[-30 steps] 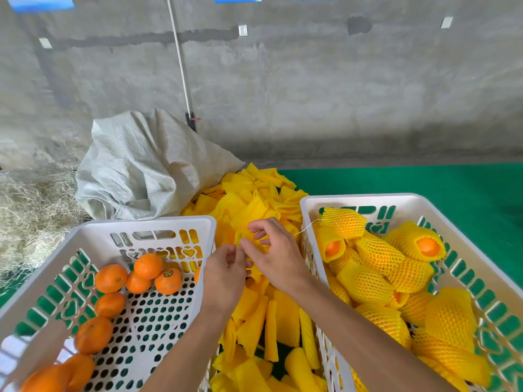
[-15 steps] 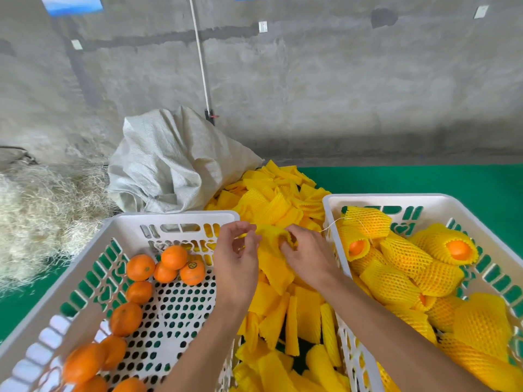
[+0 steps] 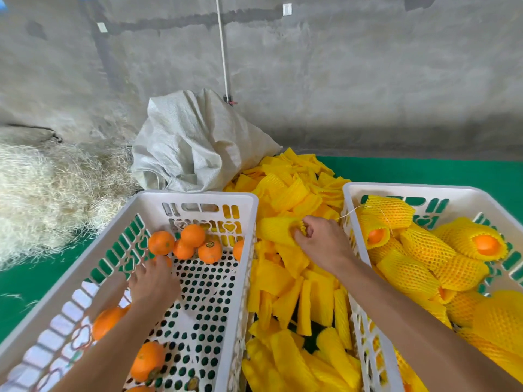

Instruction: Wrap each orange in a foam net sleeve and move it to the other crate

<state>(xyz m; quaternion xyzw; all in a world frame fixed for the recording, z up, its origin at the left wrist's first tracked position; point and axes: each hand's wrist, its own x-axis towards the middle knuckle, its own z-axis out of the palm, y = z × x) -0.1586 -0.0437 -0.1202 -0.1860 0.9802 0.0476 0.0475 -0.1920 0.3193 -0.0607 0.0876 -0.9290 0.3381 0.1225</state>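
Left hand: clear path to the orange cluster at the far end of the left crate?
Probably yes. The left hand is already inside the left crate, fingers reaching toward the orange cluster, with only bare perforated floor between. The right hand holds a foam sleeve outside it.

Left hand (image 3: 154, 284) has left the foam net sleeve (image 3: 278, 230) and moved into the left crate (image 3: 195, 199), fingers over a loose orange (image 3: 164, 260). Right hand (image 3: 319, 241) now holds the sleeve alone
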